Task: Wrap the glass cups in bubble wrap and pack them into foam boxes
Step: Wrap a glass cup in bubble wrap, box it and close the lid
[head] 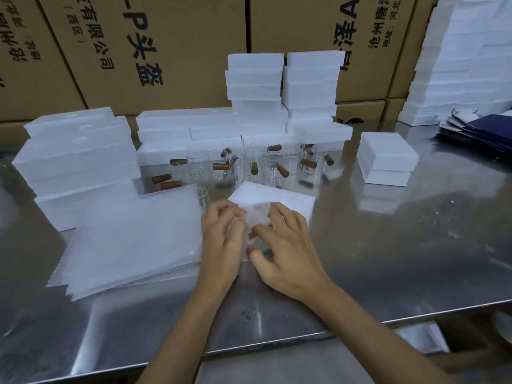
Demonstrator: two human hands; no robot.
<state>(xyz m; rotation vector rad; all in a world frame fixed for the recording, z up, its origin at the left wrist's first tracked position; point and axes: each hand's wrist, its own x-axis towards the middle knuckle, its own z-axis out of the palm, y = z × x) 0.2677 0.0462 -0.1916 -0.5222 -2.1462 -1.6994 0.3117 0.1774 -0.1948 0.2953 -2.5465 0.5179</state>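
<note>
Steel desk [388, 245] fills my head view, shiny and smeared with reflections, its near edge running from lower left up to the right, where it is cut off by the frame. At the centre I see my left hand [221, 239] and right hand [285, 253] closed together around a crumpled bundle of bubble wrap [257, 217]. The fingers of both hands are curled tight onto the wrap; whatever glass sits inside is hidden by the wrap and my fingers, so I cannot tell how it lies. The bundle sits over the near corner of a white foam box [279, 198] lying flat on the desk just behind my hands.

Left of my hands lies a stack of bubble wrap sheets [130, 239], its layers hard to count, its near corner close to the desk edge. Behind the foam box stands a cluster of glass cups [249, 162] with brown wooden handles [282, 170]; the clear glass blurs into the reflections, so I cannot count them. Foam boxes are stacked at left [77, 162], in a tall pile at the back [282, 90], and in a low pile at right [388, 159]. Cardboard cartons [166, 45] wall off the rear. Dark blue folded items [476, 131] lie at far right, partly cut off.

Bare desk lies open to the right of my hands and in front of them.
</note>
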